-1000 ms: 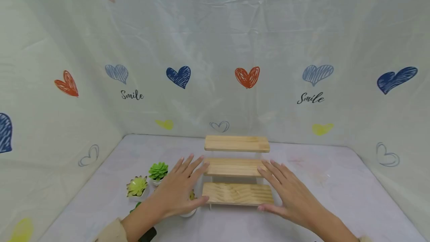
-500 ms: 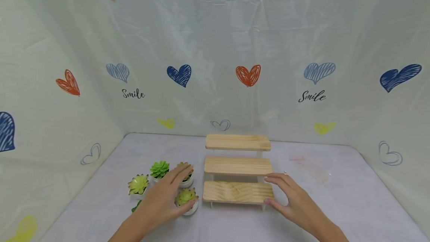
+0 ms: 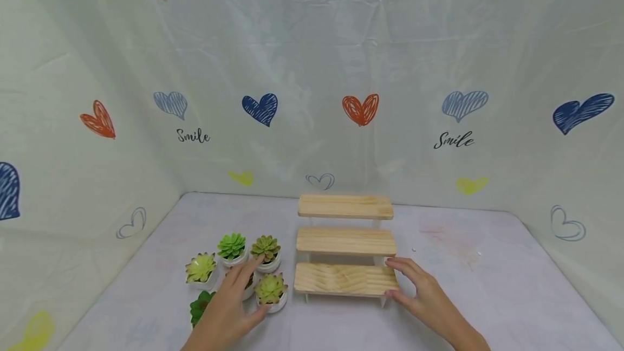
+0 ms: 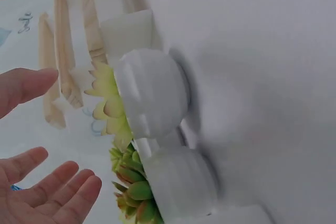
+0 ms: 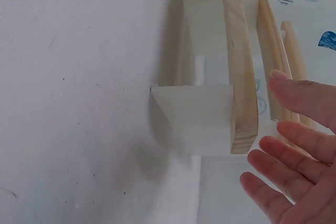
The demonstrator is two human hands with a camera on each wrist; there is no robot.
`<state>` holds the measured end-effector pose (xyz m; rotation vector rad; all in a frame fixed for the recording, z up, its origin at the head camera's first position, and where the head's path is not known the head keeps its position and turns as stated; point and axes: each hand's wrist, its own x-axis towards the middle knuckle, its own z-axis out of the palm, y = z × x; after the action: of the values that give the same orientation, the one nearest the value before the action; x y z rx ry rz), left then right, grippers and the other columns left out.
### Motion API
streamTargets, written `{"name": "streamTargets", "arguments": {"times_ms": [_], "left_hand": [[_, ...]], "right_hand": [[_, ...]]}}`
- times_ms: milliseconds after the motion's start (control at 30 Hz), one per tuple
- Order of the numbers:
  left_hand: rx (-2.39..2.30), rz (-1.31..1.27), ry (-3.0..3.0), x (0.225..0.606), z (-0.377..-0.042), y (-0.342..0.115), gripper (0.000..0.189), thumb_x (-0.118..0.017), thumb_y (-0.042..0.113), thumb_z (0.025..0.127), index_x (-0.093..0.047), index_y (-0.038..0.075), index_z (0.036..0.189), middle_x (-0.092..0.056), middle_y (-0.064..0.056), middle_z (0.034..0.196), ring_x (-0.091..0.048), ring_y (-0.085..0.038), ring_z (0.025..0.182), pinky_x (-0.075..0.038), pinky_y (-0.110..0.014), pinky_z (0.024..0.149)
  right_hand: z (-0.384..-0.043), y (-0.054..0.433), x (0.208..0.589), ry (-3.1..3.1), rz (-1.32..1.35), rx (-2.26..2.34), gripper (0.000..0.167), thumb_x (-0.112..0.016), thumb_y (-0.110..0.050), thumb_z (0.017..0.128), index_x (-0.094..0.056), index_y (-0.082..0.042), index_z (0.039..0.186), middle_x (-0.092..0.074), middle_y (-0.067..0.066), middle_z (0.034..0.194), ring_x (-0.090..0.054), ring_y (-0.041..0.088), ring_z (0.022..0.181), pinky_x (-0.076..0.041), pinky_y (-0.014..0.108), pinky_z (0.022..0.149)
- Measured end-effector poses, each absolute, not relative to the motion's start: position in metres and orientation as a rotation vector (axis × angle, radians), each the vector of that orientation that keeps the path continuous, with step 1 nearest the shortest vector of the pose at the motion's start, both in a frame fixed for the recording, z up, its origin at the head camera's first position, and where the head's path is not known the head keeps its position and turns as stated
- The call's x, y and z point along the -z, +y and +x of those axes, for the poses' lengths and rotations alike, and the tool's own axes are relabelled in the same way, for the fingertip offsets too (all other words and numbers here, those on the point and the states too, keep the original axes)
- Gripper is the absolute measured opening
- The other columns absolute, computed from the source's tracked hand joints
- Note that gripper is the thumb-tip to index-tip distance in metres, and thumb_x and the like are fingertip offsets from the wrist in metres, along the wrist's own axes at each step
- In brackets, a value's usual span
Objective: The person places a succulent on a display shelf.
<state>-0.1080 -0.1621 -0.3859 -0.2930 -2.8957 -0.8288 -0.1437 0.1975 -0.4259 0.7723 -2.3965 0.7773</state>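
Observation:
A three-step wooden display stand (image 3: pixel 347 241) with white supports sits on the table. To its left, several small potted succulents (image 3: pixel 271 289) in white pots stand close together. My left hand (image 3: pixel 228 307) is over this group, thumb and fingers spread, holding nothing; it hides parts of some plants. The left wrist view has the thumb and fingers (image 4: pixel 44 187) apart from the nearest white pot (image 4: pixel 152 93). My right hand (image 3: pixel 429 298) is at the right end of the stand's lowest board (image 5: pixel 241 77), its fingers (image 5: pixel 289 166) extended. Whether they touch the board, I cannot tell.
A pale tabletop (image 3: pixel 463 264) spreads around the stand. Behind it hangs a white curtain (image 3: pixel 312 58) printed with hearts and the word "Smile", which also closes off both sides. A green succulent (image 3: pixel 200 307) is partly behind my left wrist.
My left hand has drawn back from the stand's left side, to the left and down over the succulents. My right hand has moved slightly right and down to the lowest board's end.

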Motion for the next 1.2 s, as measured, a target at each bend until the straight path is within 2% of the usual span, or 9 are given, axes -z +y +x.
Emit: {"name": "streamTargets", "arguments": {"times_ms": [100, 300, 467, 767, 900, 1067, 1200], "left_hand": [[0.904, -0.224, -2.894, 0.392, -0.104, -0.163, 0.079, -0.080, 0.027, 0.071, -0.042, 0.013, 0.139, -0.048, -0.011, 0.128, -0.051, -0.030, 0.113, -0.052, -0.044, 0.079], [1.047, -0.062, -2.827, 0.404, -0.093, -0.160, 0.080, -0.082, 0.026, 0.068, -0.044, 0.011, 0.137, -0.052, -0.010, 0.123, -0.058, -0.024, 0.105, -0.054, -0.036, 0.081], [1.136, 0.023, -2.756, 0.410, -0.089, -0.159, 0.076, -0.082, 0.027, 0.070, -0.045, 0.011, 0.135, -0.053, -0.012, 0.124, -0.058, -0.026, 0.105, -0.054, -0.037, 0.082], [1.284, 0.216, -2.799, 0.419, -0.087, -0.155, 0.079, -0.082, 0.030, 0.069, -0.045, 0.007, 0.135, -0.054, -0.016, 0.124, -0.058, -0.031, 0.106, -0.053, -0.040, 0.085], [1.338, 0.212, -2.818, 0.422, -0.088, -0.155, 0.081, -0.081, 0.031, 0.070, -0.043, 0.005, 0.136, -0.052, -0.020, 0.129, -0.055, -0.036, 0.112, -0.052, -0.043, 0.088], [1.379, 0.160, -2.848, 0.425, -0.095, -0.155, 0.084, -0.080, 0.031, 0.071, -0.039, 0.002, 0.139, -0.048, -0.023, 0.134, -0.052, -0.040, 0.117, -0.051, -0.042, 0.089], [1.358, 0.132, -2.904, 0.425, -0.103, -0.154, 0.084, -0.080, 0.027, 0.072, -0.037, 0.000, 0.139, -0.047, -0.026, 0.134, -0.052, -0.041, 0.116, -0.051, -0.042, 0.090]], "right_hand": [[-0.145, 0.196, 0.431, -2.404, 0.761, -0.788, 0.054, -0.081, -0.014, 0.066, -0.061, -0.004, 0.115, -0.062, 0.005, 0.114, -0.061, 0.025, 0.099, -0.054, 0.027, 0.080], [-0.145, 0.193, 0.434, -2.425, 0.723, -0.811, 0.054, -0.082, -0.014, 0.064, -0.062, -0.002, 0.113, -0.062, 0.005, 0.112, -0.063, 0.022, 0.093, -0.055, 0.034, 0.075], [-0.145, 0.192, 0.435, -2.432, 0.687, -0.826, 0.051, -0.082, -0.015, 0.064, -0.063, -0.002, 0.110, -0.064, 0.004, 0.108, -0.064, 0.022, 0.091, -0.055, 0.032, 0.074], [-0.143, 0.193, 0.439, -2.444, 0.637, -0.810, 0.049, -0.081, -0.017, 0.066, -0.064, -0.007, 0.111, -0.064, 0.000, 0.111, -0.062, 0.025, 0.099, -0.054, 0.028, 0.081], [-0.143, 0.193, 0.439, -2.440, 0.636, -0.824, 0.048, -0.081, -0.017, 0.067, -0.064, -0.008, 0.111, -0.063, -0.001, 0.111, -0.061, 0.026, 0.101, -0.053, 0.026, 0.083], [-0.143, 0.193, 0.441, -2.462, 0.622, -0.829, 0.048, -0.080, -0.019, 0.068, -0.064, -0.010, 0.112, -0.062, -0.002, 0.113, -0.061, 0.025, 0.102, -0.054, 0.031, 0.082], [-0.143, 0.193, 0.442, -2.459, 0.626, -0.845, 0.048, -0.080, -0.019, 0.069, -0.063, -0.009, 0.113, -0.062, -0.001, 0.113, -0.060, 0.025, 0.102, -0.051, 0.023, 0.085]]}}
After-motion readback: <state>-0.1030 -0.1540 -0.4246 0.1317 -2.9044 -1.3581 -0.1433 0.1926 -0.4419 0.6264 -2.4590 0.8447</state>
